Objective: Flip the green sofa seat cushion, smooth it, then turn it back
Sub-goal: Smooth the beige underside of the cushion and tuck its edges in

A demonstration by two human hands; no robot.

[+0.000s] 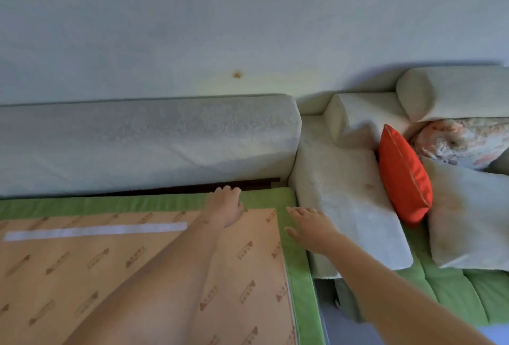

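Note:
The green sofa seat cushion (298,275) lies with its underside up, a tan printed fabric panel (110,275) with a white strip (96,231) framed by a green border. My left hand (224,208) reaches to the far edge, its fingers curled over the green rim by the dark gap under the backrest. My right hand (311,227) lies flat with fingers spread on the cushion's right green border, near its far right corner.
A pale grey backrest (148,140) runs along the wall behind the cushion. To the right stand a white cushion block (347,201), a red pillow (403,176), a patterned pillow (462,140), a bolster (454,91) and another green seat (451,295).

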